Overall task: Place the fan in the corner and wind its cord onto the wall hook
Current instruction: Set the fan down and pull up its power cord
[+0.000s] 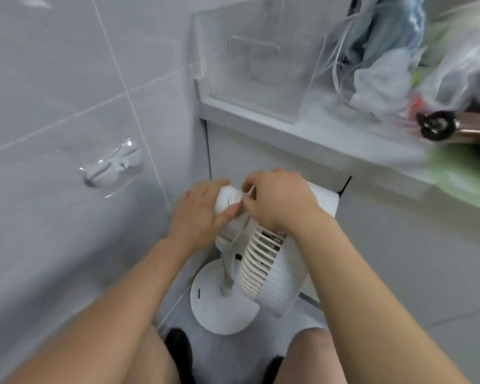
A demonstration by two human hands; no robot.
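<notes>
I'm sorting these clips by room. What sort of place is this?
Probably a home bathroom or utility corner: glossy grey wall tiles, a white ledge holding a clear plastic box and plastic bags, a stick-on wall hook.

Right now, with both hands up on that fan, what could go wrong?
The fan stands on a small round base with both hands gripping its top, so a tug might tip it. The cord pinched by the right hand hangs loose and could snag. The wall hook looks stuck on; heavy winding might pull it off.
</notes>
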